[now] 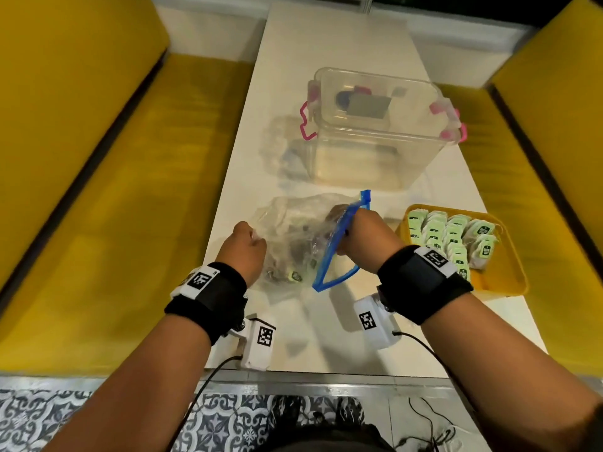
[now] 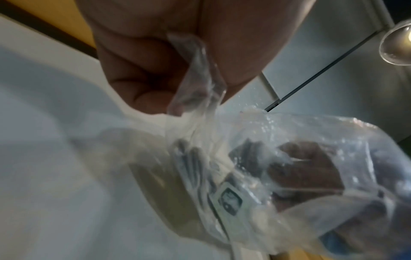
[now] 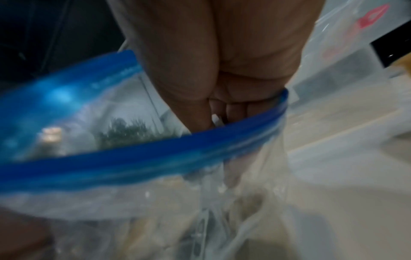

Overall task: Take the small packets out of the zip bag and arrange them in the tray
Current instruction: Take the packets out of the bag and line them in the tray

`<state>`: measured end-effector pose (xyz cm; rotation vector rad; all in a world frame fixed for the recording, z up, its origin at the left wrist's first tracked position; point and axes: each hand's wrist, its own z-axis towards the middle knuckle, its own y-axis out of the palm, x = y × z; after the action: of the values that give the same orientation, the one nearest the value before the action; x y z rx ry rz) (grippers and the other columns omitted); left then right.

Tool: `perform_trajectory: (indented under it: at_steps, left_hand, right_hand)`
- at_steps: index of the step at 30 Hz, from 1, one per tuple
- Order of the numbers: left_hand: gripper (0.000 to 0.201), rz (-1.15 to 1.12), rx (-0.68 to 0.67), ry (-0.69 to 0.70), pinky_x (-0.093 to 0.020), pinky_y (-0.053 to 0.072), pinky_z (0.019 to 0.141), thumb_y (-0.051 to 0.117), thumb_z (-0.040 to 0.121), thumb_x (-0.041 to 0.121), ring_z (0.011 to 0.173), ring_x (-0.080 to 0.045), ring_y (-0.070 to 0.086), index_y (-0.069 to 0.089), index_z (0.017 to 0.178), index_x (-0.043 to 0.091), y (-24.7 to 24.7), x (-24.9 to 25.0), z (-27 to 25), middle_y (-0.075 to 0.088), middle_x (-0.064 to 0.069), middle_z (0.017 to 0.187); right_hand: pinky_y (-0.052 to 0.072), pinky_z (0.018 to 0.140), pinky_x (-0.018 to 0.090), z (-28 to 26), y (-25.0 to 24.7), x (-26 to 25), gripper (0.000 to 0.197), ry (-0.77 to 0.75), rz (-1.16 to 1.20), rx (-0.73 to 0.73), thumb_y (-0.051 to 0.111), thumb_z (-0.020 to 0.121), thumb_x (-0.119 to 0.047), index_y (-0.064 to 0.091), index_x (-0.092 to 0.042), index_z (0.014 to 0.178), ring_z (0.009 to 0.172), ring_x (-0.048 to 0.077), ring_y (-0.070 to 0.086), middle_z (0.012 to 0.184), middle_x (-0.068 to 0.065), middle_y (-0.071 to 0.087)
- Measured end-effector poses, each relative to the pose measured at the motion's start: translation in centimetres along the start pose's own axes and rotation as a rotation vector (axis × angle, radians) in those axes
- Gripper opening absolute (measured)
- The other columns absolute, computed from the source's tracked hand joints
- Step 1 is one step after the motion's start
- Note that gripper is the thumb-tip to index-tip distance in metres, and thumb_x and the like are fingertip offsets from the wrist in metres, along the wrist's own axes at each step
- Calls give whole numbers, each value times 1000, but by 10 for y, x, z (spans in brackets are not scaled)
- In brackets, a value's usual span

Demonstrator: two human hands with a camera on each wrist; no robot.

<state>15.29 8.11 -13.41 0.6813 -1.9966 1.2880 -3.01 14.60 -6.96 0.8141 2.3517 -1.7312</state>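
Note:
The clear zip bag [image 1: 293, 223] with a blue zip strip [image 1: 336, 246] lies on the white table. My left hand [image 1: 253, 238] pinches the bag's closed end, the film bunched between thumb and fingers [image 2: 195, 70]. My right hand [image 1: 362, 226] reaches through the open mouth, past the zip strip [image 3: 155, 158]. Its fingers curl together inside the bag [image 3: 220, 112] and a small white bit of a packet shows between them. Green-labelled small packets [image 2: 231, 200] lie inside the bag. The yellow tray [image 1: 502, 288] at the right holds rows of green packets [image 1: 453, 233].
A clear storage box [image 1: 375, 135] with pink latches stands behind the bag. A blurred clear bag [image 1: 284, 148] lies left of the box. Yellow benches [image 1: 98, 223] flank the narrow table [image 1: 326, 337]. Cables hang off its near edge.

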Motion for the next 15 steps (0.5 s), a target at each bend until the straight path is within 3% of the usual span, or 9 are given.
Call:
perform_trajectory:
  at_steps: [2, 4, 9, 12, 15]
  left_hand:
    - [6, 1, 22, -4, -32, 35, 63, 41, 95, 13, 69, -26, 45, 40, 94, 7, 2, 4, 1, 46, -5, 75]
    - [7, -8, 47, -10, -32, 34, 64, 40, 96, 13, 72, -27, 46, 41, 96, 6, 2, 6, 4, 46, -6, 77]
    - [16, -27, 54, -5, -35, 42, 71, 51, 92, 23, 77, -30, 53, 42, 92, 10, 4, 9, 9, 50, -6, 77]
    - [39, 29, 134, 31, -39, 45, 85, 59, 88, 41, 99, -34, 55, 47, 107, 9, 4, 15, 6, 56, -13, 107]
    - [55, 165, 285, 94, -42, 37, 98, 56, 88, 49, 123, -34, 41, 46, 127, 12, 2, 34, -4, 44, -14, 133]
  right_hand:
    - [55, 70, 33, -7, -4, 11, 15, -23, 159, 101, 52, 89, -10, 56, -15, 75, 74, 25, 68, 73, 5, 64]
    - [57, 66, 34, -11, -8, 20, 20, -55, 230, 158, 56, 87, -8, 52, -23, 74, 66, 23, 69, 69, 2, 62]
    - [58, 63, 42, -25, -18, 40, 9, -71, 316, 242, 57, 78, -4, 61, -10, 83, 61, 24, 68, 68, 8, 69]
    - [55, 62, 38, -39, -26, 54, 11, -61, 295, 308, 58, 76, -4, 62, -12, 83, 64, 24, 64, 66, 5, 67]
    - [50, 62, 34, -52, -35, 72, 11, -71, 274, 376, 57, 80, -7, 63, -12, 87, 67, 22, 62, 69, 3, 66]
